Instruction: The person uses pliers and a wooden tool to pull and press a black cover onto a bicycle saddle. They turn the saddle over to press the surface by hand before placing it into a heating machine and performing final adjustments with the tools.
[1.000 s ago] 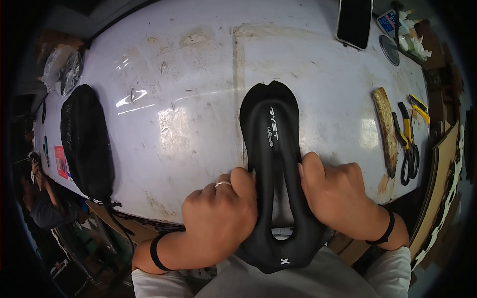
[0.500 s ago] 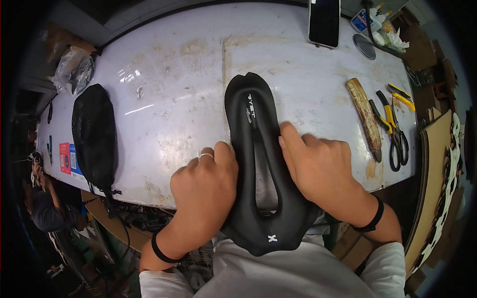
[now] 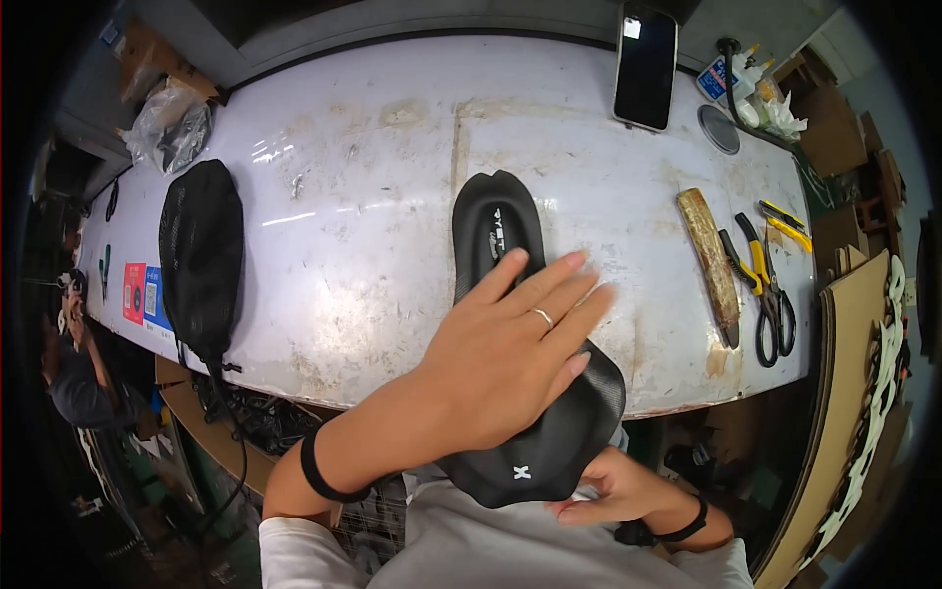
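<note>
At the far left of the white workbench (image 3: pixel 373 177) lay a crumpled clear plastic bag (image 3: pixel 172 118), and nearer, a black pouch (image 3: pixel 201 255) rested flat with its strap hanging over the near edge. At the middle, the black bicycle saddle (image 3: pixel 496 231) sat lengthwise, its narrow nose pointing far and its broad tail overhanging the near edge. A second before, both hands had pressed down on either side of the saddle; now the left hand (image 3: pixel 500 344) had crossed over and lay flat across its middle, fingers spread and extended, not curled round anything. The right hand (image 3: pixel 613 491) had dropped below the table edge and sat under the saddle's tail, fingers loosely curled and touching its rim; whether it truly gripped could not be told. That shift suggested the saddle was being steadied from above and supported from beneath rather than pushed flat. Further right, a dark phone (image 3: pixel 645 67) lay at the far edge, and near the right end were a worn brush (image 3: pixel 708 255), yellow-handled pliers (image 3: pixel 751 257) and black scissors (image 3: pixel 775 314).
</note>
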Demonstrator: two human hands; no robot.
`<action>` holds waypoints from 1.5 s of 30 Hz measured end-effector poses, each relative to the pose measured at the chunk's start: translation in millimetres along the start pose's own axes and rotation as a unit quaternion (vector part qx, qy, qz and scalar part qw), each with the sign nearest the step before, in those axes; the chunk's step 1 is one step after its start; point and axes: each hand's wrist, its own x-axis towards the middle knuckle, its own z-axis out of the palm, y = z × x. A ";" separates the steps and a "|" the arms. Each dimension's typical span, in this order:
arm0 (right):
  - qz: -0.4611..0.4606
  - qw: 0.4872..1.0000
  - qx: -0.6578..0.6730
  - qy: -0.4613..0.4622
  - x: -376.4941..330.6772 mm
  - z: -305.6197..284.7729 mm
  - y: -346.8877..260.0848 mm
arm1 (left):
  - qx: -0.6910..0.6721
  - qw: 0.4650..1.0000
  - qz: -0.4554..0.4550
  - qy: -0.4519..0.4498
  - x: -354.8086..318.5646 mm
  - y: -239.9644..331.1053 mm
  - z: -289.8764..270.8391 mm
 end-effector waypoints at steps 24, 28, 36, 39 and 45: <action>-0.053 0.906 0.378 0.184 15.5 39.4 -18.7 | 0.024 0.999 -0.023 0.035 -1.6 5.5 12.1; -0.003 0.873 0.415 0.256 24.6 39.8 -30.5 | 0.040 0.994 0.019 0.099 -10.2 14.2 12.9; -0.098 0.913 0.340 0.202 34.8 23.4 -39.4 | -0.486 0.757 -0.199 0.388 -66.9 20.2 29.2; -0.114 0.918 0.336 0.177 38.7 19.8 -36.2 | -0.605 0.702 -0.252 0.279 -83.9 5.1 26.1; -0.139 0.917 0.342 0.152 38.1 24.7 -29.3 | -0.723 0.644 -0.222 0.113 -100.3 1.8 20.6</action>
